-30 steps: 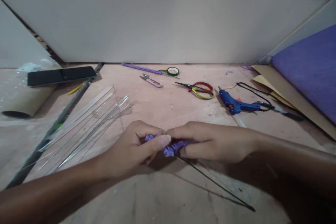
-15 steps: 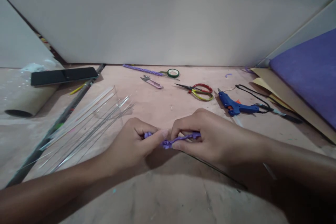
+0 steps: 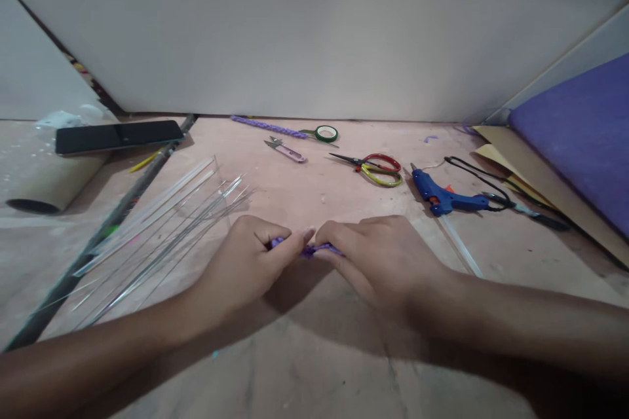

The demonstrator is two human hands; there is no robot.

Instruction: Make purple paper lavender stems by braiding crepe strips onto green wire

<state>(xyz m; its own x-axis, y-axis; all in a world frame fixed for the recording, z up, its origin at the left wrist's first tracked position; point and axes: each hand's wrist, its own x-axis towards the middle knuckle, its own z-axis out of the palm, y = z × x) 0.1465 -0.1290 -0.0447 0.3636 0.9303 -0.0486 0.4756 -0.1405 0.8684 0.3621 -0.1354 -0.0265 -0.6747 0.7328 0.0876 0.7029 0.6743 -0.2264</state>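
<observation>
At the back of the table [image 3: 295,373], a broad pale wall [image 3: 314,33] fills the top of the view. A large purple sheet [image 3: 584,137] leans in at the far right, with brown paper [image 3: 550,177] beneath its edge.

Both hands meet near the middle. The left hand [image 3: 250,258] pinches a purple strip [image 3: 309,251] between thumb and forefinger; the right hand [image 3: 378,255], somewhat blurred, nips the same strip just beside it. The strip sits above the table between the two sets of fingertips, mostly covered by them.

To the left lie a cardboard tube [image 3: 59,183], a phone [image 3: 118,136] resting across it, and a spread of thin clear sticks [image 3: 167,243]. On the right is a blue glue gun [image 3: 445,198]; nearer the centre, a pair of scissors [image 3: 361,163] lies slightly spread.

Along the back edge, a purple twisted rod [image 3: 269,126] looks like a completed piece, set down beside small snips [image 3: 287,149] and a roll of green tape [image 3: 326,139]. The strip in hand seems, by contrast, only partly worked; how much is done or left cannot be told behind the fingers. Smallest is a purple scrap [image 3: 431,139], lying apart.
</observation>
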